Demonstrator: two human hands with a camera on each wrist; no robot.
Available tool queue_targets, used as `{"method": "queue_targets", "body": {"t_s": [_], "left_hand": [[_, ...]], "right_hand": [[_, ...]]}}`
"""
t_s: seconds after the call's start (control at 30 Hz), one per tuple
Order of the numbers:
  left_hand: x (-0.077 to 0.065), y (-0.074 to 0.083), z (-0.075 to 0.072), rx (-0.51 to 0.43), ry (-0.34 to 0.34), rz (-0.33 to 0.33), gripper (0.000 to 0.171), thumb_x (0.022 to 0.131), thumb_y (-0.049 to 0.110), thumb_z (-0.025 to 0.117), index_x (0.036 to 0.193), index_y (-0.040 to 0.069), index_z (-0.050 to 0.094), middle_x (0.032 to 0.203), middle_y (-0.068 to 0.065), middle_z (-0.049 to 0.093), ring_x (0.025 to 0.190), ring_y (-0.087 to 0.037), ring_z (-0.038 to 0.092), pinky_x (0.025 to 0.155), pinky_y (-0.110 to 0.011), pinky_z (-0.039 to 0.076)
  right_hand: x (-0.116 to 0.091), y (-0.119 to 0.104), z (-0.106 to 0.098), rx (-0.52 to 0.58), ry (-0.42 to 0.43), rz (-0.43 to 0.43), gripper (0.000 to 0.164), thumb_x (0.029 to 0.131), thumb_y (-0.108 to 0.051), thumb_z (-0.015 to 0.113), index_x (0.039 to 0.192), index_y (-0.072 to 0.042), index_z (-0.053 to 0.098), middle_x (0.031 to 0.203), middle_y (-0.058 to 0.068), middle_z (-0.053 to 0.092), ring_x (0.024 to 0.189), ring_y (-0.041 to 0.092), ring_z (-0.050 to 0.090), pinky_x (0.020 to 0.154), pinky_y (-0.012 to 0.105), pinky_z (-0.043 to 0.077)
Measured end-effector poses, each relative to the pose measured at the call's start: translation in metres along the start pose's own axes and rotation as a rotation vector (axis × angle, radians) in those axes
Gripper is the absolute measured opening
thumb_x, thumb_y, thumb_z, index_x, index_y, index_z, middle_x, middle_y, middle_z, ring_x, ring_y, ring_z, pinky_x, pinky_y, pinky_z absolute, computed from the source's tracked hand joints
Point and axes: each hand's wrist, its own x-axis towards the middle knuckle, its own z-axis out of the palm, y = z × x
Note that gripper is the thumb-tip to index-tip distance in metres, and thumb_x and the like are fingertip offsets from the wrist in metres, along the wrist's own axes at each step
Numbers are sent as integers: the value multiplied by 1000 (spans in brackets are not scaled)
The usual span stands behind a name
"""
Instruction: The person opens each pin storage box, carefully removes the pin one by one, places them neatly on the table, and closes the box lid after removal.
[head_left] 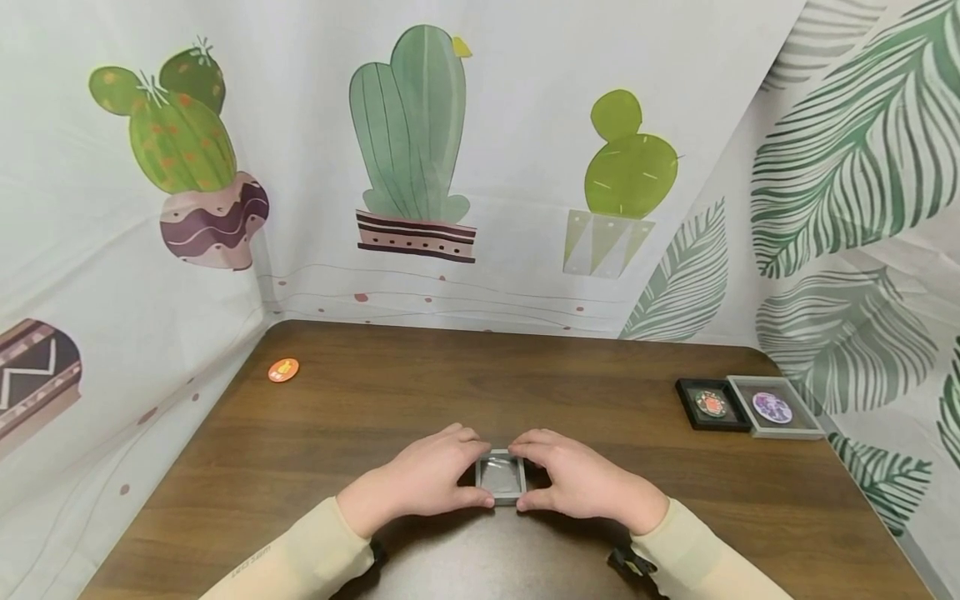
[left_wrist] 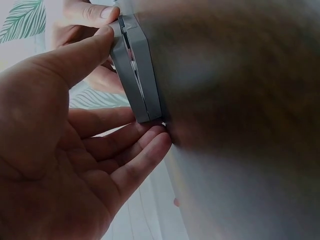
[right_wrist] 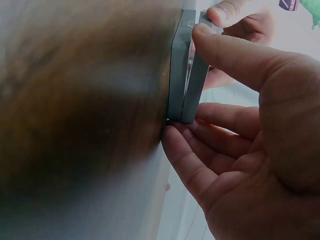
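A small square grey display frame (head_left: 500, 475) with a clear film window lies on the table in front of me. My left hand (head_left: 426, 475) holds its left side between thumb and fingers, and my right hand (head_left: 576, 477) grips the right side likewise. Seen from the left wrist, the grey frame (left_wrist: 137, 75) has two halves, parted by a narrow gap at the thumb end and meeting at the far end. Both thumbs press on the upper half near that gap. In the right wrist view something thin and shiny shows inside the frame (right_wrist: 180, 75), too small to make out.
An orange round badge (head_left: 283, 370) lies at the table's back left. Toward the right edge, a black frame (head_left: 682, 393) holding a round patterned badge touches a grey frame (head_left: 798, 429) holding a purple one. Printed curtains (head_left: 517, 167) hang behind the brown table (head_left: 420, 375).
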Motion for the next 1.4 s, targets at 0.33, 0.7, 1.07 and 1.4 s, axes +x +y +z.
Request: {"method": "queue_targets", "body": {"t_s": [0.33,0.7,1.07,1.4], "left_hand": [[-1,1,-1,-15,-13,-14,69,83,65,65,128,12,61,119,4,58,108,-11,49,89,-30,47],[-1,3,-2,-26,-22,-30,68,83,63,66,127,12,61,119,5,57,107,-10,49,88,-30,47],[-1,5,0,-13,-9,-22,68,83,61,68,127,10,62,118,4,58,107,-11,49,87,-30,48],[0,8,1,2,-1,-30,67,82,59,71,126,8,61,117,4,57,107,-11,49,86,-30,48]], "right_hand": [[1,-1,-1,4,-18,13,67,82,-47,77,132,-7,58,131,-1,55,119,9,48,99,32,43],[0,-2,0,-3,-22,23,68,82,-47,77,133,-7,58,132,-1,54,121,9,47,100,32,42],[0,-3,-1,-5,-27,36,68,81,-47,77,133,-7,58,131,-2,54,120,9,48,99,32,42],[1,-5,-1,-1,-1,30,67,79,-46,80,129,-7,60,127,-4,55,117,7,48,98,30,43]]}}
